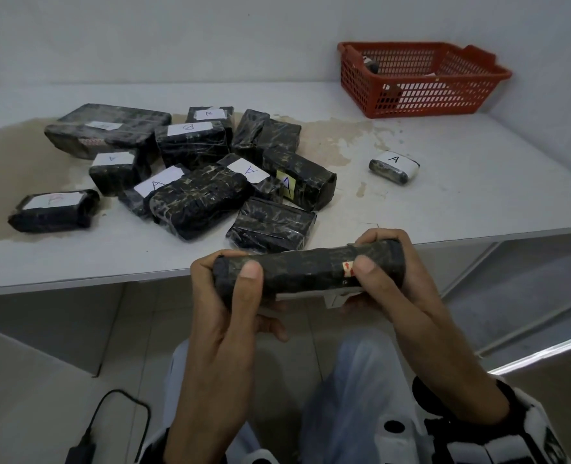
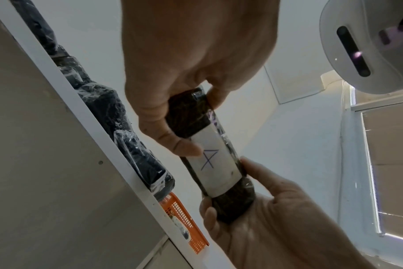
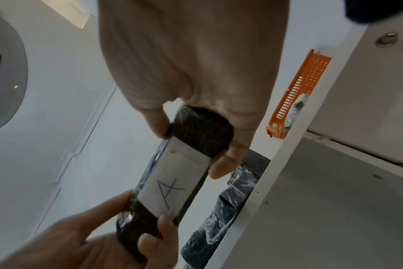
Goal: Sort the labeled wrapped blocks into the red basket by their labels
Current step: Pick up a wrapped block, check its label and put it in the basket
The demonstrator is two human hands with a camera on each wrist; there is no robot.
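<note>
Left hand (image 1: 224, 296) grips one end of the wrapped block (image 1: 307, 269), thumb on top, fingers curled under. Block sits level in front of the table edge (image 1: 76, 279). Right hand (image 1: 388, 279) pinches the other end. "A" label (image 2: 209, 162) faces down, hidden from the head view. Red basket (image 1: 421, 78) far right; contents hard to make out.

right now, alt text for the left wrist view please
Both hands, left hand and right hand, hold a black wrapped block by its ends, its white label marked A facing the camera. Behind, more blocks and the red basket sit on the table.
</note>
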